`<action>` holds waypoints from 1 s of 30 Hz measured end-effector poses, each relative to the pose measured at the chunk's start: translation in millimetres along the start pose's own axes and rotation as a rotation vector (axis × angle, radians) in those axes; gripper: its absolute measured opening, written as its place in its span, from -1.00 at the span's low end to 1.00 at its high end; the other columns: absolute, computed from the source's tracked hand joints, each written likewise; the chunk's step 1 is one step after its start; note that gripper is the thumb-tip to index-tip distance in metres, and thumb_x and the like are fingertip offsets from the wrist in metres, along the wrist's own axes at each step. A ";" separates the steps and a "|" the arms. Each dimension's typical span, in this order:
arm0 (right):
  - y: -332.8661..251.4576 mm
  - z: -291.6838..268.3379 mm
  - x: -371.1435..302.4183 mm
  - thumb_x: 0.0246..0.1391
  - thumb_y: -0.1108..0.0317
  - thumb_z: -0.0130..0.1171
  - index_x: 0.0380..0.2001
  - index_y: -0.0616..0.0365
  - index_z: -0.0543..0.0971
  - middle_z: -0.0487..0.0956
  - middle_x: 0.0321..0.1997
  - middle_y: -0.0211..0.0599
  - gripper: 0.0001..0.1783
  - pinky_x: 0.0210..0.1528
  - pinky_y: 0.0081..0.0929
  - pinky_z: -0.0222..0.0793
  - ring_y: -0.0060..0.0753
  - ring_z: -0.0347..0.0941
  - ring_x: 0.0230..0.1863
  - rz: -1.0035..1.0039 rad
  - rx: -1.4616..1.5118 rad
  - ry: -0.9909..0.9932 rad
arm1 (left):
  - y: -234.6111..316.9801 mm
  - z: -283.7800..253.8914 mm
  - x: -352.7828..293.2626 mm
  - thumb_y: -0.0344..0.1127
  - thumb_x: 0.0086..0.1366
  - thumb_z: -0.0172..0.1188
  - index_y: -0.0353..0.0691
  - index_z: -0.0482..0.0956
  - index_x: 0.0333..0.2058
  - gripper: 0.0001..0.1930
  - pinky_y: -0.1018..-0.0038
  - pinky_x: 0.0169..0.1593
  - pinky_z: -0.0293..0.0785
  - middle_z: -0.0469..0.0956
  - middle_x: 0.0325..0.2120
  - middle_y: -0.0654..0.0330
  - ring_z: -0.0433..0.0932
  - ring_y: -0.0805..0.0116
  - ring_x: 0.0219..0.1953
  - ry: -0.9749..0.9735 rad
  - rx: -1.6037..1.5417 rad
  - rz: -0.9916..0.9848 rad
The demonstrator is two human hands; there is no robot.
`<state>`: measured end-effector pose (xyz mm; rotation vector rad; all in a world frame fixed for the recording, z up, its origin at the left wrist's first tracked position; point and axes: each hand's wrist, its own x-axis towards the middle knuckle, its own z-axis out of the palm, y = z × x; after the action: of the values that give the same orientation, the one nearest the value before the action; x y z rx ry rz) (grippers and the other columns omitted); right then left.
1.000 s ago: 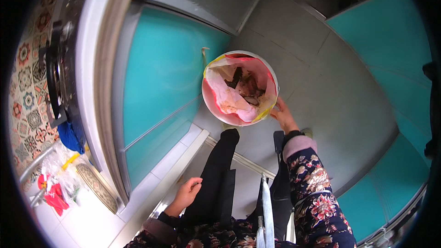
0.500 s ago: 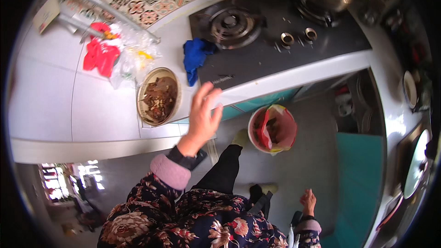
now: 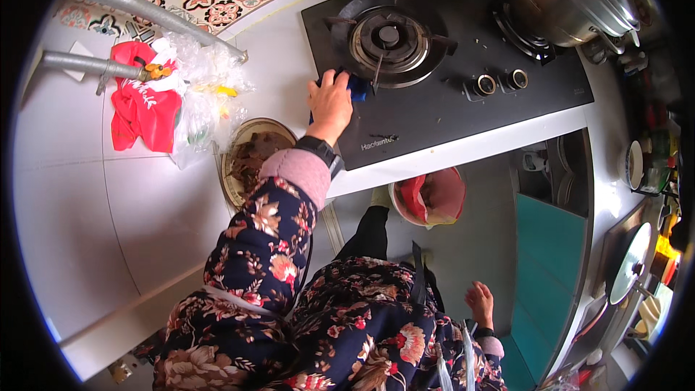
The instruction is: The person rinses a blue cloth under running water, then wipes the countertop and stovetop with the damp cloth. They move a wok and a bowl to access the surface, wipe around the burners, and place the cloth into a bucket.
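Note:
My left hand (image 3: 331, 106) is on a blue cloth (image 3: 357, 87) at the left edge of the black gas stove (image 3: 441, 119). Its fingers are bent over the cloth, most of which is hidden under the palm. The near burner (image 3: 389, 36) stands just beyond the cloth. Low at my right side hangs my right hand (image 3: 480, 303), holding nothing, its fingers loosely apart. Left of my left wrist, a bowl (image 3: 232, 187) of brown food scraps is partly covered by my sleeve.
A steel pot (image 3: 557, 3) stands on the far right burner. Red and clear plastic bags (image 3: 147, 112) lie on the white counter beside a metal pipe (image 3: 145, 11). On the floor is a lined bucket (image 3: 443, 195). A round lid (image 3: 630, 264) is at the right.
My left hand has moved forward from above the counter edge onto the blue cloth. The view has shifted nearer the stove. My right hand still hangs at my side.

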<state>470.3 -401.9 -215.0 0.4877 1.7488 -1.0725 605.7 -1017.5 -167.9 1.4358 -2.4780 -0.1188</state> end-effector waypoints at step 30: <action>-18.4 -79.4 16.0 0.14 0.27 0.07 -0.15 0.04 0.51 0.52 -0.45 -0.46 -0.78 -0.37 -0.53 0.48 -0.54 0.50 -0.44 -0.019 -0.154 0.048 | 168.3 -7.8 -184.1 -0.64 -0.01 0.11 0.00 0.54 -0.10 -0.52 0.25 0.05 0.36 0.42 -0.07 0.19 0.37 0.03 -0.11 -0.281 -0.657 0.333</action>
<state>407.6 -347.5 -211.5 0.4053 1.8651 -0.9374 553.2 -773.7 -161.5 0.7642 -2.4841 -1.0137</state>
